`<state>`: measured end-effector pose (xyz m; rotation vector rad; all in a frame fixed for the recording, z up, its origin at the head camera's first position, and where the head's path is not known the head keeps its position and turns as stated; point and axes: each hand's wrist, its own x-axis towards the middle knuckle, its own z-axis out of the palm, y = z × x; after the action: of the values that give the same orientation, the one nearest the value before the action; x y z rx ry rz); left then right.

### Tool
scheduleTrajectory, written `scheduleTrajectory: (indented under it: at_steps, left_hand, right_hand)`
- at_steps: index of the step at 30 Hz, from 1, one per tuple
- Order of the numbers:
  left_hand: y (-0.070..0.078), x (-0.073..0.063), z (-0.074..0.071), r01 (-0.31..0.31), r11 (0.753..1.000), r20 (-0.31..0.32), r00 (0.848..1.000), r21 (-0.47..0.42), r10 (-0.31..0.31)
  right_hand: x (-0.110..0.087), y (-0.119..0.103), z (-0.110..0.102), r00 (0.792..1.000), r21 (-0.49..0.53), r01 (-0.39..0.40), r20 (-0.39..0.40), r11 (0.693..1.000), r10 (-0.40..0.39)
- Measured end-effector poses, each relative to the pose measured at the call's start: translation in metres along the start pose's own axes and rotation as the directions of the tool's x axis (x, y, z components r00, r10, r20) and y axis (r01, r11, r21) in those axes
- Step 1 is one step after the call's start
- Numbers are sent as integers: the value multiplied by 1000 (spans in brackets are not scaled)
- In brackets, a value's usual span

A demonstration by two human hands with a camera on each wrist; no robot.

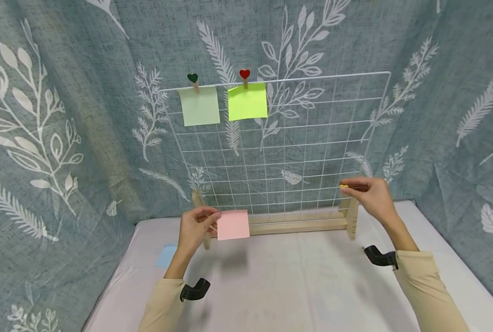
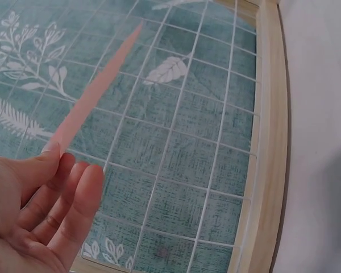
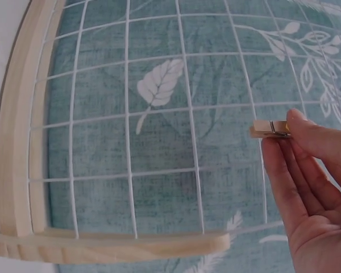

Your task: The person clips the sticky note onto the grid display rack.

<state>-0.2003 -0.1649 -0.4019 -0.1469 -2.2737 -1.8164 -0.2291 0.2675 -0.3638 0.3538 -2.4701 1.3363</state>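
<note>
My left hand (image 1: 195,229) pinches a pink sticky note (image 1: 233,225) by its left edge, in front of the rack's lower left. From the left wrist the pink note (image 2: 96,94) shows nearly edge-on between thumb and fingers. Over at the lower right of the white wire grid (image 1: 296,152), my right hand (image 1: 372,196) pinches a small wooden clothespin (image 3: 267,128) with a yellow heart (image 1: 344,186) on it. Along the grid's top wire, a pale green note (image 1: 200,108) hangs from a dark green heart clothespin (image 1: 193,78), and a lime note (image 1: 247,103) from a red heart one (image 1: 244,74).
A wooden base (image 1: 298,226) with upright feet carries the grid on a white-covered table (image 1: 271,286). Beside my left wrist lies a light blue note (image 1: 166,256). Leaf-patterned teal curtain (image 1: 84,138) encloses the back and sides.
</note>
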Motion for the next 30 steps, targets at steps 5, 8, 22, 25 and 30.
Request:
scheduleTrajectory:
  at_steps: [5,8,22,25,30]
  left_hand:
    - [1,2,0,-13,1000,-3,1000,12,13]
    - [7,4,1,-11,1000,8,1000,19,10]
    - [46,16,12,-60,997,51,997,52,58]
    - [39,20,13,-89,995,52,995,49,87]
    - [37,23,13,-132,990,55,990,43,130]
  right_hand:
    - [2,-7,3,1000,-16,16,-18,1000,-16]
    - [4,-14,3,999,-25,35,-20,999,-35]
    - [20,-37,-3,982,-18,143,-120,990,-144]
    - [22,-41,-3,979,-16,165,-119,986,-166]
    - [25,-44,-3,976,-31,180,-119,983,-183]
